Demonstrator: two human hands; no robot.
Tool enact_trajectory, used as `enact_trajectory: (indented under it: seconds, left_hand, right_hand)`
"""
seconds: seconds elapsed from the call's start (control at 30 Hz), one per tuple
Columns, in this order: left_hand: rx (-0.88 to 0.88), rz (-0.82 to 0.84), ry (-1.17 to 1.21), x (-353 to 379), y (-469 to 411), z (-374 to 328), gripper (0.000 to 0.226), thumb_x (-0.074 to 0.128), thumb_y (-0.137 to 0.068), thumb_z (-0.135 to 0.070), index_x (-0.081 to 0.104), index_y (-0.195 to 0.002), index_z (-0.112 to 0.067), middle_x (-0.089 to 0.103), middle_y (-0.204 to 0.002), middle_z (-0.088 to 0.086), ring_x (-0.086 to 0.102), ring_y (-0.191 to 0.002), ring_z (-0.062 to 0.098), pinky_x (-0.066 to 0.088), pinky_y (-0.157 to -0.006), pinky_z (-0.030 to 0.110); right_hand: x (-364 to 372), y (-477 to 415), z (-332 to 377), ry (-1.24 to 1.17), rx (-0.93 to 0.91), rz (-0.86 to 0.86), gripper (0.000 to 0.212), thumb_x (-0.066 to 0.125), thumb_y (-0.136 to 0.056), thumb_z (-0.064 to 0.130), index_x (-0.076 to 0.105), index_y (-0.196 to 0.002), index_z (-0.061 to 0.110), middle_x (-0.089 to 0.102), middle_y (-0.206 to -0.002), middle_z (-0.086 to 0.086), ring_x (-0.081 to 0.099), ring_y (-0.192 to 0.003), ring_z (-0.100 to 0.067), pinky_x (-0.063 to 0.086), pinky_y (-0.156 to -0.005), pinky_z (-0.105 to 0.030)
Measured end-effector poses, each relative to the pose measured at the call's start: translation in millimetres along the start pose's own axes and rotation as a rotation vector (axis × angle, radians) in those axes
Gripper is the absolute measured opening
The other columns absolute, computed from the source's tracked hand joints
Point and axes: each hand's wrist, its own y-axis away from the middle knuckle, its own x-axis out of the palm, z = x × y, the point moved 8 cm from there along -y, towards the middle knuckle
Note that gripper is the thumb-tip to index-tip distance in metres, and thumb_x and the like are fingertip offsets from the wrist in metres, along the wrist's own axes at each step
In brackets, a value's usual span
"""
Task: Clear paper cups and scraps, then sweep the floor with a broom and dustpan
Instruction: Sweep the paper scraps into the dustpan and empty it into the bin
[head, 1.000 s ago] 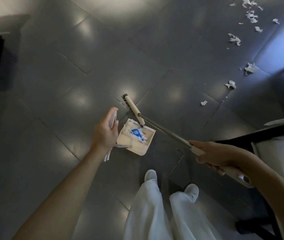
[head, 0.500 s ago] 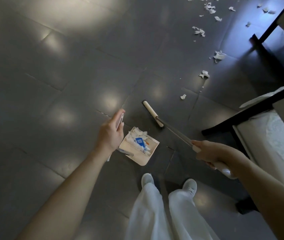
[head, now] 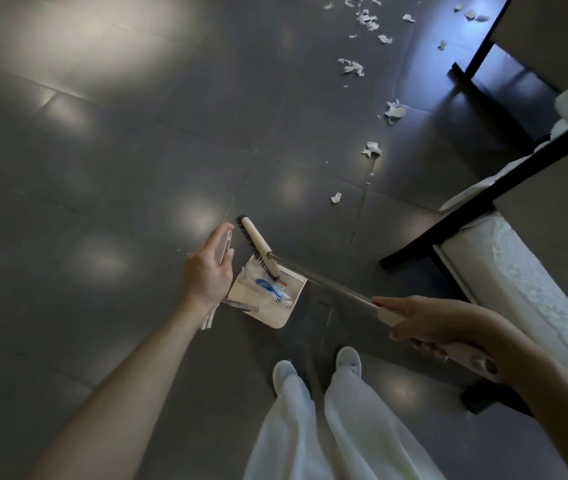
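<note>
My left hand [head: 208, 271] grips the upright white handle of a cream dustpan [head: 268, 306], which hangs just in front of my feet. The pan holds white paper scraps and a blue-printed wrapper [head: 270, 287]. My right hand [head: 428, 325] grips the cream handle of a broom. Its metal shaft runs up-left to the broom head [head: 258, 244], whose near end overlaps the pan's far edge. White paper scraps [head: 372, 148] lie scattered on the dark tiled floor toward the upper right, the nearest scrap [head: 336, 197] just beyond the broom head.
A black-framed piece of furniture [head: 466, 216] with white padding [head: 518, 282] stands at the right, its black feet on the floor. Another black frame [head: 483, 46] stands at the top right. My white trousers and shoes [head: 317, 368] are at the bottom centre.
The view has shifted so the scraps and furniture sit further left and nearer. The broom head has drawn back over the dustpan's edge. Both hands keep their grips.
</note>
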Motion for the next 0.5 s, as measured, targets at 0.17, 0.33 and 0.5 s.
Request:
enact_trajectory:
  seconds: [0.17,0.33,0.5]
  left_hand:
    - [0.084,-0.003,0.010,27.7,-49.9,-38.6,0.037,0.060,-0.090,-0.001,0.059,-0.126,-0.008,0.068,-0.114,0.012,0.065,-0.096,0.036,0.040,-0.076,0.022]
    - [0.121,0.007,-0.003,72.4,-119.3,-76.7,0.036,0.059,-0.091,-0.005,0.058,-0.126,-0.012,0.069,-0.109,0.012,0.065,-0.083,0.036,0.037,-0.067,0.023]
    - [0.101,0.057,-0.036,132.4,-196.9,-103.6,0.038,0.058,-0.092,-0.008,0.056,-0.128,-0.017,0.069,-0.101,0.013,0.064,-0.080,0.035,0.033,-0.063,0.021]
  right_hand:
    - [-61.5,8.3,-17.3,-0.091,-0.013,-0.120,0.074,0.054,-0.094,0.013,0.016,-0.150,0.042,0.055,-0.071,-0.007,0.047,-0.039,-0.007,0.044,-0.042,-0.022]
    - [-138.9,-7.5,-36.1,-0.239,-0.012,-0.240,0.072,0.054,-0.095,0.012,0.019,-0.151,0.040,0.052,-0.068,-0.006,0.047,-0.035,-0.005,0.041,-0.038,-0.020]
    - [-241.9,-43.8,-46.7,-0.197,0.023,-0.325,0.072,0.053,-0.095,0.013,0.015,-0.152,0.033,0.056,-0.068,-0.006,0.050,-0.039,-0.009,0.044,-0.040,-0.022]
